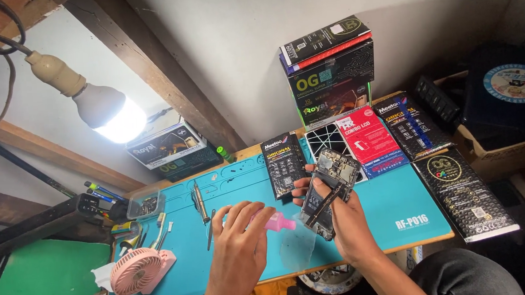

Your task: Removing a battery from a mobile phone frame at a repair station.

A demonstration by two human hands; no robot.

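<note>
Right hand [348,221] is gripping an opened phone [330,192] above the blue mat [401,199] on the desk, while left hand [241,241] is pinching a pink bottle [277,221] (nozzle toward the phone), apparently dispensing; the next move likely calls for steady aim.

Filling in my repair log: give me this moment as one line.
left hand: holds pink bottle | right hand: holds opened phone | below: blue mat | nearby: pink fan
</note>
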